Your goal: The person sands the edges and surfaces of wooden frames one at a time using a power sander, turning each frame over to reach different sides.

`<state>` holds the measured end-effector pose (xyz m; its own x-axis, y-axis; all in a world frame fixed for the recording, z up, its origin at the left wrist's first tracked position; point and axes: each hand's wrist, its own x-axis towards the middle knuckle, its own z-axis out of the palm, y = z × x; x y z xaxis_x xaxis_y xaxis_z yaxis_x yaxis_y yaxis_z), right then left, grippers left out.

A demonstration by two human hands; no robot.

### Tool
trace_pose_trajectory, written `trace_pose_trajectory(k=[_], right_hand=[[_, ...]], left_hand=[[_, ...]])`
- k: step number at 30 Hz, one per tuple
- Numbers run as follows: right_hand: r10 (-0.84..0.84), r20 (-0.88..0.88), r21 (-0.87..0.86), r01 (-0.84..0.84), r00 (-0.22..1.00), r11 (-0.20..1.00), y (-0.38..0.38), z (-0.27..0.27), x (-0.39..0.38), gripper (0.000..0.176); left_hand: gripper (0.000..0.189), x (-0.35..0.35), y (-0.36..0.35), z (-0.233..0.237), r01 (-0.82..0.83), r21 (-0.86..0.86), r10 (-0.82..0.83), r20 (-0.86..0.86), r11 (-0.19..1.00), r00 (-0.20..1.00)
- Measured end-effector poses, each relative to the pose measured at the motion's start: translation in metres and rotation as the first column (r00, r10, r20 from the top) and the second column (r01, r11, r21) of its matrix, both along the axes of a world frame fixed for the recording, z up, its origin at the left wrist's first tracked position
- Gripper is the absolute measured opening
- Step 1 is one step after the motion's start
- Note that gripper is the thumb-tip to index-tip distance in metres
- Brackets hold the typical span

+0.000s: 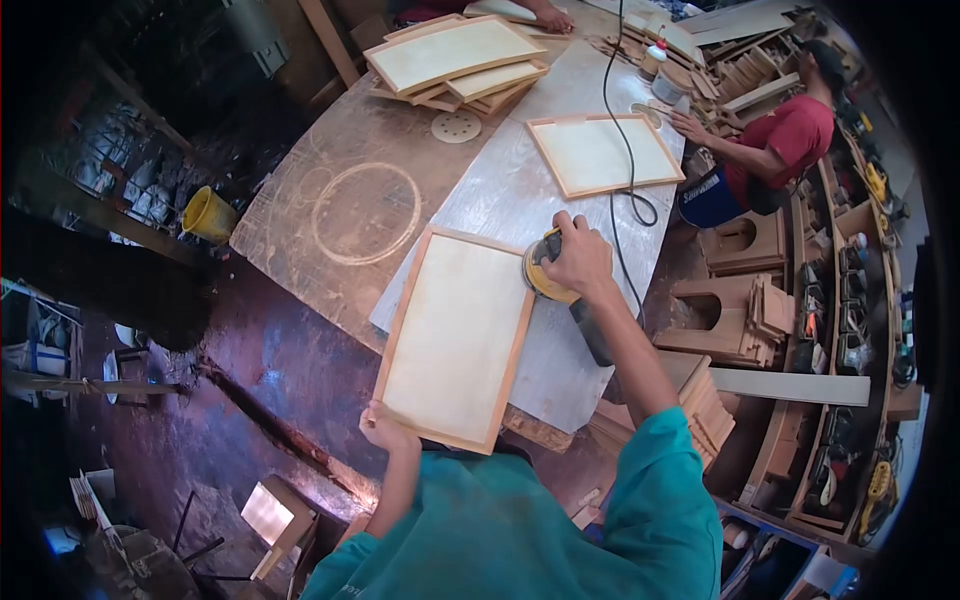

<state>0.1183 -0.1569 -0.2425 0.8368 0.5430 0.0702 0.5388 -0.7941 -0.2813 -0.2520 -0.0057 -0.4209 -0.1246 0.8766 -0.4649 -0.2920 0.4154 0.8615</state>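
Observation:
A wood-framed panel (458, 335) with a pale flat face lies before me, its near end reaching past the table edge toward my body. My left hand (388, 428) grips the panel's near left corner, fingers closed on the frame. In my right hand (582, 258) is a yellow and black orbital sander (540, 275), held from above. The sander sits at the upper part of the panel's right frame strip, its pad overlapping that edge. A dark attachment (590, 335) extends from the sander toward the near side.
A black cord (630, 150) crosses a second framed panel (605, 155). Stacked panels (455, 55) and a sanding disc (456, 126) occupy the far table. A co-worker in red (790, 135) stands right; another person's hand (553, 18) shows beyond. Wooden parts (735, 310) lie right.

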Motion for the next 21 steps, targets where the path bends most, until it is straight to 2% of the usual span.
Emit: trace_pose_trajectory(k=[2, 3, 5, 6, 7, 8, 9, 11, 12, 14, 18, 20, 21], right_hand=[[-0.02, -0.005, -0.004, 0.02, 1.0, 1.0, 0.011, -0.001, -0.002, 0.06], [-0.041, -0.011, -0.003, 0.041, 0.999, 0.999, 0.018, 0.001, -0.004, 0.06], [-0.054, -0.008, -0.101, 0.053, 0.998, 0.993, 0.04, 0.003, -0.007, 0.06], [-0.066, -0.003, -0.177, 0.064, 0.998, 0.982, 0.053, 0.004, -0.005, 0.06], [-0.056, 0.001, -0.185, 0.056, 0.998, 0.981, 0.063, 0.003, -0.002, 0.06], [-0.093, 0.006, -0.152, 0.093, 0.996, 0.984, 0.07, 0.002, 0.0, 0.06], [-0.125, 0.01, -0.121, 0.125, 0.992, 0.985, 0.077, 0.0, 0.003, 0.06], [-0.104, 0.023, -0.134, 0.106, 0.994, 0.985, 0.092, -0.002, 0.012, 0.059], [-0.104, 0.036, -0.133, 0.108, 0.994, 0.985, 0.098, -0.003, 0.013, 0.058], [-0.087, 0.052, -0.16, 0.094, 0.995, 0.983, 0.118, 0.001, 0.006, 0.058], [-0.024, 0.098, -0.165, 0.04, 0.995, 0.985, 0.166, -0.004, -0.002, 0.056], [0.011, 0.115, -0.175, 0.01, 0.993, 0.985, 0.19, -0.005, -0.002, 0.056], [0.043, 0.126, -0.173, -0.021, 0.991, 0.985, 0.202, -0.006, 0.002, 0.055]], left_hand=[[0.028, -0.001, -0.004, -0.011, 0.018, 0.017, -0.014, -0.19, 1.0, 0.982], [0.028, -0.01, -0.002, -0.014, 0.023, 0.004, -0.021, -0.187, 1.0, 0.982], [0.029, -0.036, 0.007, -0.021, 0.391, 0.017, -0.369, -0.292, 0.92, 0.882], [0.029, -0.037, 0.02, -0.019, 0.383, 0.012, -0.364, -0.281, 0.924, 0.888], [0.031, -0.04, 0.034, -0.008, 0.613, 0.089, -0.549, -0.36, 0.785, 0.754], [0.032, -0.044, 0.045, 0.0, 0.801, 0.135, -0.682, -0.454, 0.583, 0.573], [0.032, -0.038, 0.054, 0.008, 0.792, 0.125, -0.68, -0.445, 0.597, 0.582], [0.038, -0.015, 0.075, 0.019, 0.964, 0.049, -0.806, -0.539, 0.26, 0.245], [0.038, -0.008, 0.078, 0.023, 0.962, 0.043, -0.813, -0.525, 0.271, 0.252], [0.042, 0.009, 0.075, 0.028, 0.976, -0.175, -0.7, -0.713, 0.126, -0.037], [0.04, 0.013, 0.066, 0.018, 0.977, -0.189, -0.735, -0.676, 0.098, -0.057], [0.04, 0.019, 0.065, 0.026, 0.985, -0.111, -0.763, -0.646, 0.134, 0.031], [0.04, 0.019, 0.063, 0.027, 0.983, -0.119, -0.774, -0.632, 0.139, 0.033]])
